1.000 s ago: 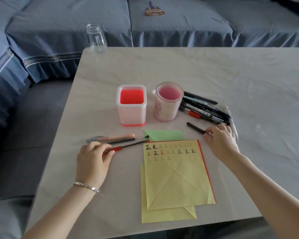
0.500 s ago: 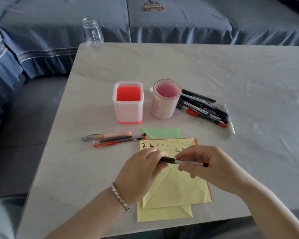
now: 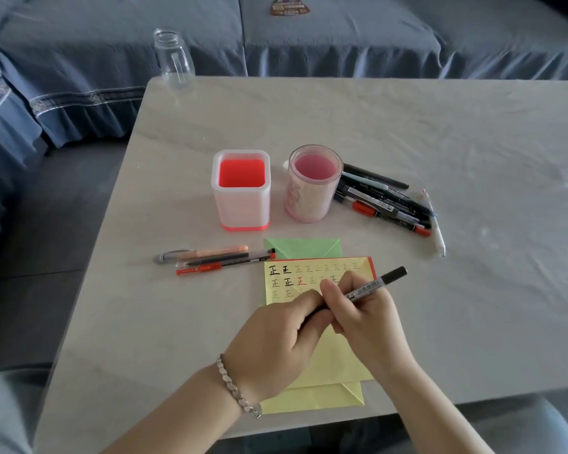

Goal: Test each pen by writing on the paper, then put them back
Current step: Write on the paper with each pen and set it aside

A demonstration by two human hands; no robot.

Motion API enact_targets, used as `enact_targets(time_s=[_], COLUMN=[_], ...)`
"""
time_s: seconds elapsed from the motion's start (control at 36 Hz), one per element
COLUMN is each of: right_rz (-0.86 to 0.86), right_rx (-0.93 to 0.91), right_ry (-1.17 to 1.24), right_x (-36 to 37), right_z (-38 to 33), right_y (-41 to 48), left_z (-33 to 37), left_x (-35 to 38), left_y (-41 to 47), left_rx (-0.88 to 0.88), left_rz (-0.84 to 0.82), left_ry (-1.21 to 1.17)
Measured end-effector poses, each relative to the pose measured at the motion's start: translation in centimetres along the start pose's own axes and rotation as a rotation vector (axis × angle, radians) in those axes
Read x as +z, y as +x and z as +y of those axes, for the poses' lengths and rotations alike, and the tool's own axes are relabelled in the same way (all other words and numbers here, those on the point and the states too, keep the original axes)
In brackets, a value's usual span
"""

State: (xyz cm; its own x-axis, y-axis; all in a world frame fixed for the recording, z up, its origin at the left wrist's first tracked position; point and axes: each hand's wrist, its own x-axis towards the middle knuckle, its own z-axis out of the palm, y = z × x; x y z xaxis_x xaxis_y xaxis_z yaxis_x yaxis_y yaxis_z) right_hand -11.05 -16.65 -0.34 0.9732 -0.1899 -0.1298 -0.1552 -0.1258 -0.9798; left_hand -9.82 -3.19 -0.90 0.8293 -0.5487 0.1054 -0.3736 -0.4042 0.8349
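Head view
Marker (image 3: pixel 371 286): long axis slants from low-left up to right, over the yellow paper (image 3: pixel 328 362).
Right hand (image 3: pixel 368 322): clamped on marker barrel.
Left hand (image 3: pixel 276 342): fingers closed at its lower end, touching right hand.
Untested pens (image 3: pixel 387 204): well beyond, right-hand side.

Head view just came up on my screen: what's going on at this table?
A person is testing pens. The right hand holds a black marker over the yellow paper, which already carries rows of written test marks. The left hand pinches the marker's lower end, seemingly at the cap. Both pen holders, the square one and the round pink one, look empty. One group of pens lies left of the paper, a bigger pile beside the round holder.
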Motion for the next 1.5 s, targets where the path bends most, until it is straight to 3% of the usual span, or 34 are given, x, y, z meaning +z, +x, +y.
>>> enact_targets(time_s=[0.22, 0.47, 0.56, 0.64, 0.78, 0.83, 1.11, 1.5], right_rz=[-0.056, -0.189, -0.093, 0.100, 0.218, 0.242, 0.302, 0.463], right_rx=[-0.023, -0.095, -0.116, -0.091, -0.019, -0.005, 0.014, -0.018], right_ry=[0.179, 0.184, 0.201, 0.175, 0.062, 0.051, 0.132, -0.029], right_x=[0.2, -1.1, -1.8, -3.2, -4.1, -3.9, -1.9, 0.7], right_z=[1.1, 1.2, 0.9, 1.4, 3.4, 4.2, 5.0, 7.0], right_y=[-0.4, -0.6, -0.4, 0.3, 1.3, 1.4, 2.8, 4.7], left_z=[0.3, 0.5, -0.4, -1.8, -5.2, -6.8, -8.4, -8.7], left_x=[-0.2, -0.2, 0.0, -0.1, 1.3, 2.3, 3.2, 3.3], left_y=[-0.3, -0.6, -0.7, -0.9, -0.9, -1.0, -0.4, -0.3], left_rx=[-0.086, -0.195, -0.309, -0.341, -0.106, -0.053, -0.080, -0.053], left_rz=[-0.037, -0.160, -0.143, -0.117, 0.071, 0.066, -0.011, 0.023], left_ry=[-0.170, -0.331, -0.232, 0.120, 0.527, 0.606, 0.648, 0.652])
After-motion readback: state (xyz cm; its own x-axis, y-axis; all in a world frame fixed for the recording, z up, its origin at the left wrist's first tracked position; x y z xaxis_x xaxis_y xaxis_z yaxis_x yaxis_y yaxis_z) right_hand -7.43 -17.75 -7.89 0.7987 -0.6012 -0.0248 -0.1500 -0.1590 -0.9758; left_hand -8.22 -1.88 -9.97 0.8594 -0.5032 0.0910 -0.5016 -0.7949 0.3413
